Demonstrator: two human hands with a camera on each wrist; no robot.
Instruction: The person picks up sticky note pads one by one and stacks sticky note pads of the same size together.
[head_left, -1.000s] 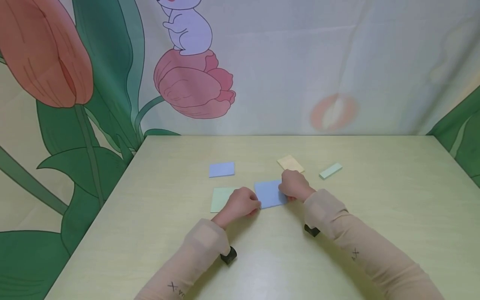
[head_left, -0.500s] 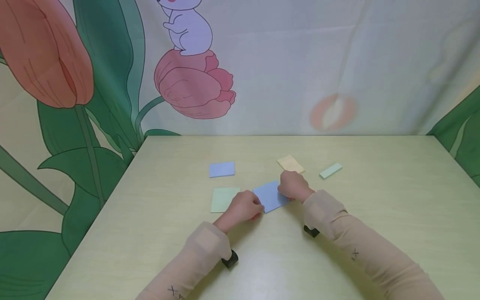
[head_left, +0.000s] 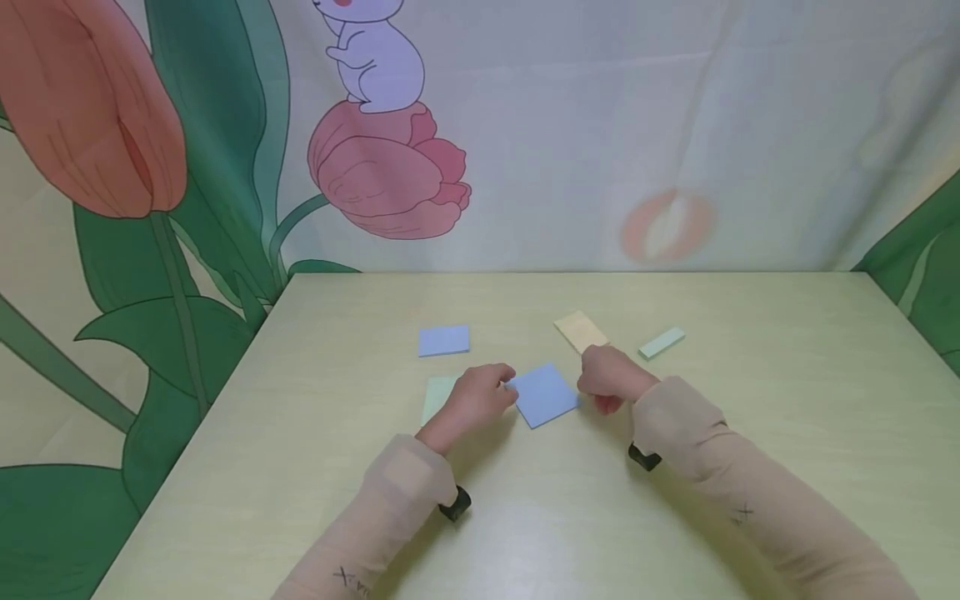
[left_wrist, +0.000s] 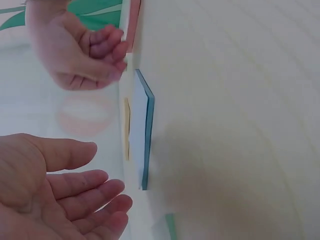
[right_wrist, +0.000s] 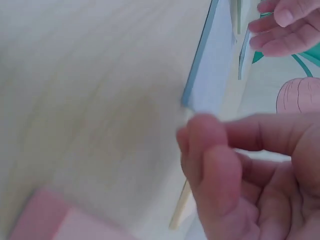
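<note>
A flat blue square tile (head_left: 545, 397) lies turned cornerwise on the table between both hands. My left hand (head_left: 477, 395) is at its left corner, over the green square tile (head_left: 437, 395), which it partly covers. In the left wrist view the left hand's fingers (left_wrist: 95, 192) are loosely bent, with nothing in them. Just off the blue tile's right corner is my right hand (head_left: 612, 377), its fingers (right_wrist: 220, 175) loosely curled and holding nothing. Behind the right hand lies a cream tile (head_left: 581, 331), partly covered by it.
A smaller blue rectangular tile (head_left: 443, 341) lies at the back left, and a pale green bar (head_left: 662, 342) at the right. A pink block (right_wrist: 70, 220) shows in the right wrist view, hidden in the head view. A printed cloth (head_left: 555, 142) hangs behind the table.
The blue square tile has turned from nearly straight to cornerwise. Both hands have let go of it; the right hand has moved off to the right, the left slightly back and left.
</note>
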